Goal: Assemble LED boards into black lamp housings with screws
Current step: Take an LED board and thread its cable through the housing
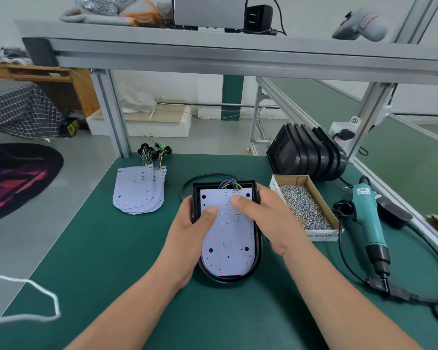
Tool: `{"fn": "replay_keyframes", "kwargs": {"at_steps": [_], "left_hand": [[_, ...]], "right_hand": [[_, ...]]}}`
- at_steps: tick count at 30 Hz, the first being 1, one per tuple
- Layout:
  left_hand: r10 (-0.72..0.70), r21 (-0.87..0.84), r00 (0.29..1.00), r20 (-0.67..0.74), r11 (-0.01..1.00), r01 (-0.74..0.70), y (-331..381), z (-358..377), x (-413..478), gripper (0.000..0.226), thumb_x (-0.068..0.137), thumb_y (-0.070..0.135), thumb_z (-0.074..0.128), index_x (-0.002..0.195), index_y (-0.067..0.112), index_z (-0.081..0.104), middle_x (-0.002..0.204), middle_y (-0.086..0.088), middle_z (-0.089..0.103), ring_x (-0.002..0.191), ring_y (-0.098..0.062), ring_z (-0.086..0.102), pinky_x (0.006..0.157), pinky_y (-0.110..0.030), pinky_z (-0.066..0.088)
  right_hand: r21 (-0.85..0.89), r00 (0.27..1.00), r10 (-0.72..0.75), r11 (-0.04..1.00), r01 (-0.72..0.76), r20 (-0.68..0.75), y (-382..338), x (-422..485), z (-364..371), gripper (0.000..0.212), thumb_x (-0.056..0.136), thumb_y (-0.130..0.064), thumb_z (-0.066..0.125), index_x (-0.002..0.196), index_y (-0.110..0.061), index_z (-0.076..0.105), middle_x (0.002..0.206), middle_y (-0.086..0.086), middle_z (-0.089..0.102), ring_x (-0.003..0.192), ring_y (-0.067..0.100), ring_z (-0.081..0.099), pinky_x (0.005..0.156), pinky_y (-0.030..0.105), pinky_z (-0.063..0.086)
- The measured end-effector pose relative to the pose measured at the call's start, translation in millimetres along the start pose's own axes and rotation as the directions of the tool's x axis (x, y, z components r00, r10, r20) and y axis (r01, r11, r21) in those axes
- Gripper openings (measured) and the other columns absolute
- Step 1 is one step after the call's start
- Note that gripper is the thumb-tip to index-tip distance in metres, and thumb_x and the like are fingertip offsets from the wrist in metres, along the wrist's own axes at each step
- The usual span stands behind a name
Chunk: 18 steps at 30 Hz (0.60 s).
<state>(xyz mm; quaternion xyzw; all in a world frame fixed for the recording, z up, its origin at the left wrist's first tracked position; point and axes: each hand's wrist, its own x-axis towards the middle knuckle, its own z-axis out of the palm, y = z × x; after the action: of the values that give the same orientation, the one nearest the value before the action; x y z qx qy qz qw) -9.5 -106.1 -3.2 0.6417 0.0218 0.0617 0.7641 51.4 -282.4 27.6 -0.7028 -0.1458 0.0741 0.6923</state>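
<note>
A black lamp housing [258,251] lies flat on the green mat, with a white LED board [228,238] seated inside it and coloured wires at its far end. My left hand [190,231] grips the housing's left edge, thumb pressing on the board. My right hand [266,218] holds the right edge, its thumb pressing the board near the top. A cardboard box of screws [304,207] sits just right of the housing. A teal electric screwdriver [369,223] lies further right.
A fanned pile of spare LED boards [139,190] with wires lies at the back left. A row of black housings [306,155] stands at the back right. The screwdriver's black cable [415,296] loops at the right. An aluminium frame post [114,114] rises behind.
</note>
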Motion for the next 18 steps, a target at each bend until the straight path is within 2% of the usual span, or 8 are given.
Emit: {"fn": "replay_keyframes", "kwargs": {"at_steps": [6, 11, 14, 16, 18], "left_hand": [[-0.013, -0.052, 1.000, -0.028, 0.999, 0.011, 5, 0, -3, 0.026, 0.095, 0.035, 0.068, 0.121, 0.031, 0.068, 0.124, 0.000, 0.077, 0.117, -0.027, 0.073, 0.106, -0.058, 0.054], [-0.022, -0.057, 0.997, -0.069, 0.998, 0.018, 10, 0, -5, 0.026, 0.091, 0.036, 0.072, 0.116, 0.029, 0.071, 0.118, -0.001, 0.079, 0.110, -0.027, 0.076, 0.101, -0.057, 0.058], [-0.037, -0.069, 0.997, -0.074, 0.997, 0.032, 12, -2, -5, 0.026, 0.090, 0.032, 0.073, 0.116, 0.027, 0.073, 0.118, -0.004, 0.079, 0.110, -0.029, 0.076, 0.101, -0.058, 0.058], [-0.051, -0.088, 0.996, -0.074, 0.995, 0.045, 14, -4, -4, 0.025, 0.090, 0.030, 0.073, 0.115, 0.026, 0.073, 0.118, -0.005, 0.079, 0.110, -0.030, 0.076, 0.100, -0.057, 0.058], [-0.056, -0.114, 0.996, -0.071, 0.992, 0.047, 15, -5, -5, 0.025, 0.092, 0.029, 0.073, 0.116, 0.026, 0.073, 0.120, -0.006, 0.079, 0.112, -0.031, 0.076, 0.100, -0.055, 0.058]], "right_hand": [[0.084, 1.000, 0.005, 0.996, -0.003, -0.024, -3, -2, 4, 0.037, 0.081, -0.021, 0.078, 0.116, -0.009, 0.072, 0.113, 0.011, 0.079, 0.110, 0.037, 0.073, 0.099, 0.049, 0.059], [0.093, 1.000, -0.022, 0.995, 0.022, 0.000, -4, -4, 7, 0.025, 0.082, -0.018, 0.078, 0.107, -0.015, 0.077, 0.108, 0.010, 0.080, 0.099, 0.029, 0.077, 0.091, 0.046, 0.062], [0.069, 0.998, -0.062, 0.996, 0.062, -0.012, -4, -4, 10, 0.019, 0.083, -0.017, 0.076, 0.102, -0.020, 0.078, 0.106, 0.007, 0.080, 0.096, 0.024, 0.077, 0.083, 0.037, 0.062], [0.028, 0.997, -0.082, 0.996, 0.082, -0.014, -2, -4, 10, 0.018, 0.085, -0.021, 0.076, 0.102, -0.024, 0.078, 0.107, 0.005, 0.080, 0.098, 0.022, 0.077, 0.083, 0.034, 0.060], [0.008, 0.997, -0.072, 0.997, 0.072, 0.026, -3, -5, 9, 0.021, 0.090, -0.035, 0.076, 0.109, -0.025, 0.077, 0.112, 0.003, 0.080, 0.102, 0.020, 0.075, 0.087, 0.034, 0.059]]}}
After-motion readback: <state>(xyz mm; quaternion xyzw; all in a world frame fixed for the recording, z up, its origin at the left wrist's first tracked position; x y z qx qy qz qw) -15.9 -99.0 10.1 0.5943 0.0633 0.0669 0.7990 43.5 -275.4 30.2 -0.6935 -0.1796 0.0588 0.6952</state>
